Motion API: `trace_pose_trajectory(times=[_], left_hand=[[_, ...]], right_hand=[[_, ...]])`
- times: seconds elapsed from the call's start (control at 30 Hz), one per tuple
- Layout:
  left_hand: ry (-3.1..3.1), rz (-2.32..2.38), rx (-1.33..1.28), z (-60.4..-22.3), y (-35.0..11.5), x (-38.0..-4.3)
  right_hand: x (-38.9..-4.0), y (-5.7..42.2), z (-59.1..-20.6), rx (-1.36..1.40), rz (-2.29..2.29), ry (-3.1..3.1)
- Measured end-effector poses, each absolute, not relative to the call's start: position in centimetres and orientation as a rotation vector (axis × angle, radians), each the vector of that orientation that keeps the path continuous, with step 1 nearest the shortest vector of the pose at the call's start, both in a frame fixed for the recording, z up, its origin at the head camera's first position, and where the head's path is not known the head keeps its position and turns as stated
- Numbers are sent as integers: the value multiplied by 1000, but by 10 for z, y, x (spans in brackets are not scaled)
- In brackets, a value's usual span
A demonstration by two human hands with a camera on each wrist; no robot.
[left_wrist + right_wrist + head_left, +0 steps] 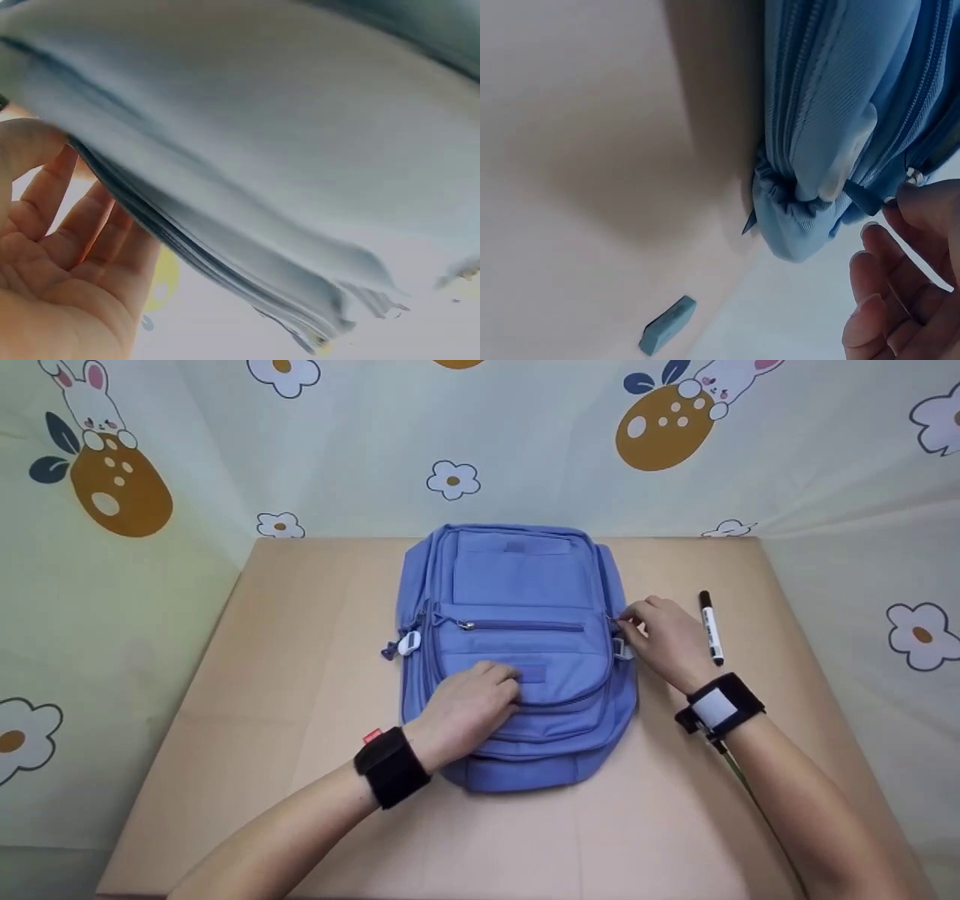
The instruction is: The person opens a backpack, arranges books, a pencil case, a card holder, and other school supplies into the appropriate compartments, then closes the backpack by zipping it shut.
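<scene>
A blue backpack [525, 577] lies on its back on the table, with a short zipper [525, 625] across its front. My left hand [471, 706] is at the lower front of the bag. In the left wrist view its thumb [30, 142] and fingers pinch a fabric edge [112, 184]. At the bag's right side is my right hand [667, 639]. Its thumb and index finger pinch a dark blue zipper pull [864, 199], beside a pale buckle [847, 157]; the other fingers are loosely bent. The zipper slider [913, 177] shows near the thumb.
A black-and-white marker [711, 626] lies on the table [315, 660], right of the right hand. A white tag-like clip [409, 643] hangs at the bag's left side. Patterned cloth [360, 450] encloses the table. A small blue-grey piece [667, 326] of unclear kind shows in the right wrist view.
</scene>
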State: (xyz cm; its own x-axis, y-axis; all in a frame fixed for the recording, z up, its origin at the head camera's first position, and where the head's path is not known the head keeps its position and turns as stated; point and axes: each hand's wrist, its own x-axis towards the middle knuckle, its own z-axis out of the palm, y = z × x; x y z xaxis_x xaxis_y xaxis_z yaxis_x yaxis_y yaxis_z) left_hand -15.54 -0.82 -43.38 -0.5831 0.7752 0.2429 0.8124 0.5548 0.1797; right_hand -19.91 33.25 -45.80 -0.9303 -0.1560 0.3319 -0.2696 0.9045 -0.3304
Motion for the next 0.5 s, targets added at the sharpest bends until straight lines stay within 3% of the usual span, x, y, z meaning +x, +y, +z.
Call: trace_pose_trajectory(times=[0.3,0.5], left_hand=[[-2633,-388,-1279,-431,-49,-164],[-2687,-481,-1283,-426,-57,-167]], right_hand=[[-188,388,-444,-27,502,-2925],[-183,421,-456,-203,421,-3064]])
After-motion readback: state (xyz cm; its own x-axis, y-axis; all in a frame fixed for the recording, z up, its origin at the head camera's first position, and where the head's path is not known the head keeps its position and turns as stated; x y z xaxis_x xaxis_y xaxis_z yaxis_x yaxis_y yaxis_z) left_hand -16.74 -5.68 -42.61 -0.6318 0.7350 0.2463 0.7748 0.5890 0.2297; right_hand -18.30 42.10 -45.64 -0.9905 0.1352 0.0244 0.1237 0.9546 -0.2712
